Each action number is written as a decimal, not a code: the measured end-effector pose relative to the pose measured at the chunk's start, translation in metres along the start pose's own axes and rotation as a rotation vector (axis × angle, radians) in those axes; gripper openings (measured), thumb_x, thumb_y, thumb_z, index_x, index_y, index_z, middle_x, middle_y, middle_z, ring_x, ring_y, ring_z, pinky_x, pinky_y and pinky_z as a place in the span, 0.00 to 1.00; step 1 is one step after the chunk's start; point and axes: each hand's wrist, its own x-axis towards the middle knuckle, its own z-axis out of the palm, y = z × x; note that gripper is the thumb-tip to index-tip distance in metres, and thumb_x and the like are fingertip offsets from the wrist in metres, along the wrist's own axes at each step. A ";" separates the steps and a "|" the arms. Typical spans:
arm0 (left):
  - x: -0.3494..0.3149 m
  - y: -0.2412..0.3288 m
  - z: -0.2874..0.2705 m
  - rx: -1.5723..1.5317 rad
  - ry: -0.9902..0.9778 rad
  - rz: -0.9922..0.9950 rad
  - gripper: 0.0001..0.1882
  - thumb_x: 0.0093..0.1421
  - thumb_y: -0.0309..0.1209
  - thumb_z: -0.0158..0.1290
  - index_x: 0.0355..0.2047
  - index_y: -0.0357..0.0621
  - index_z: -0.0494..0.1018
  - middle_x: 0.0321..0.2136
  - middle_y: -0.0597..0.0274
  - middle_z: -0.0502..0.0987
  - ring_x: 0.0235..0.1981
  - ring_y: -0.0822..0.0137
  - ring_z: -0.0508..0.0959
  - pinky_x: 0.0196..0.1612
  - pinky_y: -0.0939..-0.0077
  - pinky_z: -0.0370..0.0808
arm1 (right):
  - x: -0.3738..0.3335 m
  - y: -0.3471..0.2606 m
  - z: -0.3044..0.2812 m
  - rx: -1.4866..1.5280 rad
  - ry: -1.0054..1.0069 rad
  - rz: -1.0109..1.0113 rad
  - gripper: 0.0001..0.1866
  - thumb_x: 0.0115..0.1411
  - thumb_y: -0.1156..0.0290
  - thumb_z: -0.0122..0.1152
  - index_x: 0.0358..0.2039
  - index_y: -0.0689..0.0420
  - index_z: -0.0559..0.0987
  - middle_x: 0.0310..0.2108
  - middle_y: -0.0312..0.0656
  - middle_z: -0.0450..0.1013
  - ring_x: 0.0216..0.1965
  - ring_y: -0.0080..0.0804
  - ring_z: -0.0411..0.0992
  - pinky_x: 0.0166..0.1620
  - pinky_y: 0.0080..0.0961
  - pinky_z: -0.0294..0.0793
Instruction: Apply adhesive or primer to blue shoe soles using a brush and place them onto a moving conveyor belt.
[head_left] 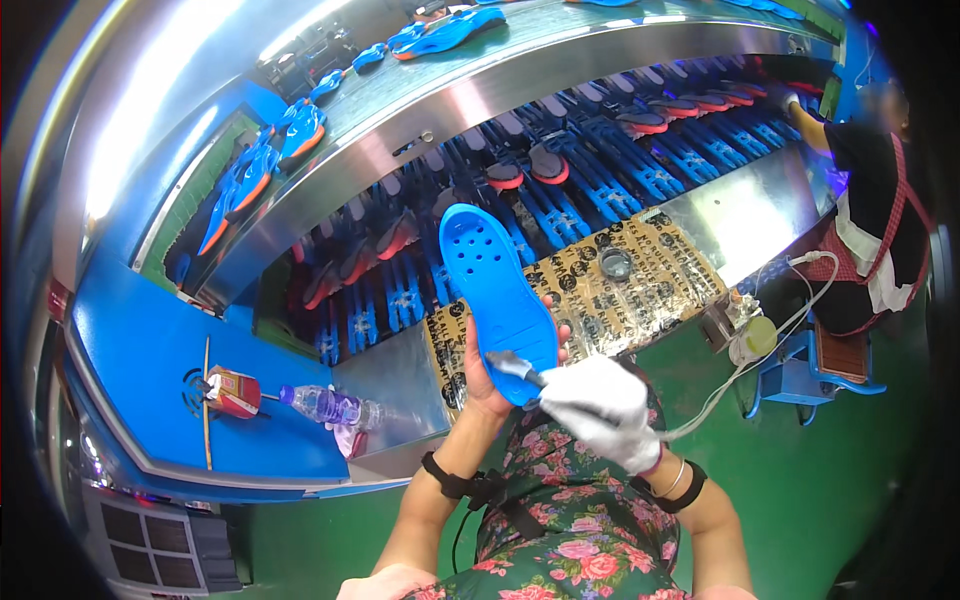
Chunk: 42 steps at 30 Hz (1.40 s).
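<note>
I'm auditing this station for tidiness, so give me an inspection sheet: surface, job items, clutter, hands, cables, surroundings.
Surface: tape-covered board bearing a small round container.
Job items: blue perforated shoe sole; brush at its heel end, contact unclear.
Clutter: purple-labelled plastic bottle and red carton, both at left.
Hands: bare left hand holds the sole; white-gloved right hand grips the brush.
Cables: white cable right of the board.
Surroundings: blue-and-orange soles above; another person at right; green floor.
</note>
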 end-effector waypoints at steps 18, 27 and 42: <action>0.021 0.015 0.003 0.231 -0.094 -0.239 0.55 0.55 0.62 0.58 0.71 0.40 0.50 0.63 0.39 0.62 0.47 0.41 0.76 0.45 0.52 0.80 | -0.008 0.003 -0.008 0.217 0.041 0.203 0.10 0.51 0.80 0.73 0.36 0.58 0.86 0.34 0.42 0.82 0.33 0.32 0.80 0.37 0.26 0.79; 0.042 0.033 0.004 0.317 -0.280 -0.334 0.56 0.54 0.63 0.57 0.71 0.36 0.52 0.60 0.37 0.66 0.42 0.45 0.75 0.41 0.57 0.78 | -0.004 -0.008 -0.012 0.111 -0.176 -0.027 0.12 0.51 0.76 0.74 0.38 0.57 0.86 0.35 0.41 0.82 0.33 0.38 0.79 0.36 0.30 0.78; 0.036 0.046 0.001 0.412 -0.126 -0.489 0.46 0.58 0.55 0.50 0.69 0.37 0.57 0.57 0.27 0.68 0.43 0.39 0.78 0.47 0.50 0.76 | -0.021 -0.016 -0.012 0.018 -0.236 0.059 0.15 0.49 0.78 0.75 0.39 0.54 0.86 0.40 0.44 0.82 0.35 0.37 0.80 0.39 0.31 0.79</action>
